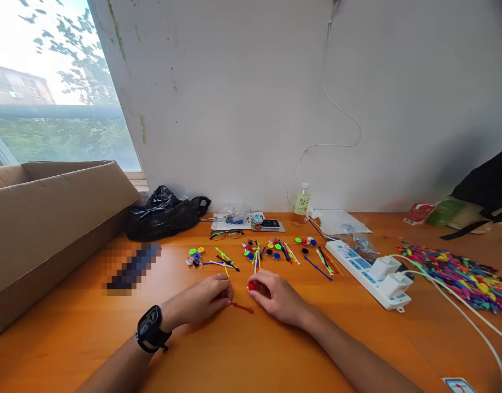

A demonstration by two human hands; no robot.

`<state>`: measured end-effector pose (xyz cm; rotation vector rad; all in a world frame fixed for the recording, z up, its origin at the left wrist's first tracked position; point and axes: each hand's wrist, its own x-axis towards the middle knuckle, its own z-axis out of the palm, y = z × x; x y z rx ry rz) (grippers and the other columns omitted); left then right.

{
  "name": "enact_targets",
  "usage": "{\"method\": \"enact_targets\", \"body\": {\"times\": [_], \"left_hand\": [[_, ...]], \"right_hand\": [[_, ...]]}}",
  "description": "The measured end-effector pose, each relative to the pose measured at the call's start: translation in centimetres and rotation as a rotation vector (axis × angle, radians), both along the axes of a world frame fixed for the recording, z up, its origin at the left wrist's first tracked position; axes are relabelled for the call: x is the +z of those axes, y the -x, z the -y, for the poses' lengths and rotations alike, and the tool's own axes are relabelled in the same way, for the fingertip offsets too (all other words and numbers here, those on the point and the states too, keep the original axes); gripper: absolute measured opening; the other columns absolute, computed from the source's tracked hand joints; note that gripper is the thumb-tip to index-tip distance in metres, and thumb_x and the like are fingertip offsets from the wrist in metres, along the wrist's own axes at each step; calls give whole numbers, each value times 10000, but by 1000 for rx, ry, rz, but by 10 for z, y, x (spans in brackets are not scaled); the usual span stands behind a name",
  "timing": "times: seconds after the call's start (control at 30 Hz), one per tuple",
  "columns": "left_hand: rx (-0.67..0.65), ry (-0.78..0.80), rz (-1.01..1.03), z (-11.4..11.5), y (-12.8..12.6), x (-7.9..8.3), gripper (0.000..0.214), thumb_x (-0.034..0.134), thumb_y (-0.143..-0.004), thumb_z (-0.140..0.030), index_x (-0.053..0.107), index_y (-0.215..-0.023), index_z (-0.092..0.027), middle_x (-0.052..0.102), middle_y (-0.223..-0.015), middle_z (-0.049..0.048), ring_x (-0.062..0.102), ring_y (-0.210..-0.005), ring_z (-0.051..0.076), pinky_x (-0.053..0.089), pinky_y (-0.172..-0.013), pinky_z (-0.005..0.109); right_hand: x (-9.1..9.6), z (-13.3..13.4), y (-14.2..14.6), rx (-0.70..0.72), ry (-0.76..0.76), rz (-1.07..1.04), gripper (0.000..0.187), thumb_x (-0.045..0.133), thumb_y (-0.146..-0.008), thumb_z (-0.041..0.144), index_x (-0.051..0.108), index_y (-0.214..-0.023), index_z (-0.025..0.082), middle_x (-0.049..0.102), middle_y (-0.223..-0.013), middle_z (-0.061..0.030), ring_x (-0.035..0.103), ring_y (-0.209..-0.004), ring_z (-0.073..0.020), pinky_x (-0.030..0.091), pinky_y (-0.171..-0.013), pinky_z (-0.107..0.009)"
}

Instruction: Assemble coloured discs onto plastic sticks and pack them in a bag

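My left hand (213, 297), with a watch on its wrist, pinches one end of a thin red plastic stick (243, 308) with an arrow-like tip. The stick points right, just above the table. In my right hand (273, 295) a small red round piece (253, 285) is held between thumb and fingers, partly covered by them. Beyond my hands lie loose coloured sticks (291, 252) in several colours. Small round pieces sit in groups: one on the left (196, 255), more in the middle (274, 250) and a few farther right (305, 240).
A white power strip (367, 275) with two plugged chargers lies at right, cables trailing. Farther right spreads a pile of colourful pieces (459, 275). A bottle (301, 204), eyeglasses (226, 234) and a black plastic bag (164, 213) stand toward the wall. A cardboard box (58, 218) fills the left.
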<state>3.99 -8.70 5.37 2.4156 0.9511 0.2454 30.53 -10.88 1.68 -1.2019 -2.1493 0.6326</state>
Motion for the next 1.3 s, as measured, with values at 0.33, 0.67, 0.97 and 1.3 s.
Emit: {"method": "enact_targets", "body": {"times": [0.33, 0.67, 0.97, 1.3], "left_hand": [[-26, 57, 13, 4, -4, 2, 192, 544, -993, -271, 674, -882, -182, 650, -919, 39, 574, -763, 161, 431, -698, 266], [-85, 28, -15, 7, -3, 5, 163, 546, -976, -212, 664, -865, -189, 655, -900, 34, 573, -749, 162, 430, -688, 262], [-150, 20, -30, 12, -3, 1, 115, 575, -944, -174, 673, -892, -204, 667, -969, 37, 607, -820, 171, 450, -730, 254], [-157, 1, -28, 14, -4, 2, 135, 558, -960, -187, 673, -891, -205, 669, -934, 40, 609, -809, 178, 429, -711, 272]], "right_hand": [[4, 0, -2, 5, 17, -34, 169, 610, -993, 266, 715, -1101, 188, 680, -1010, -74, 629, -866, -193, 501, -795, -301], [10, 7, 3, 53, 73, -63, 170, 642, -960, 255, 689, -1114, 203, 714, -996, -43, 618, -797, -162, 488, -732, -276], [16, 15, 14, 175, 41, 23, 142, 674, -943, 270, 722, -1067, 219, 733, -1011, -41, 650, -918, -191, 476, -829, -288], [12, 21, 3, 279, 186, 122, 174, 825, -767, 310, 701, -791, 190, 661, -734, 22, 557, -657, -128, 374, -584, -220]]}}
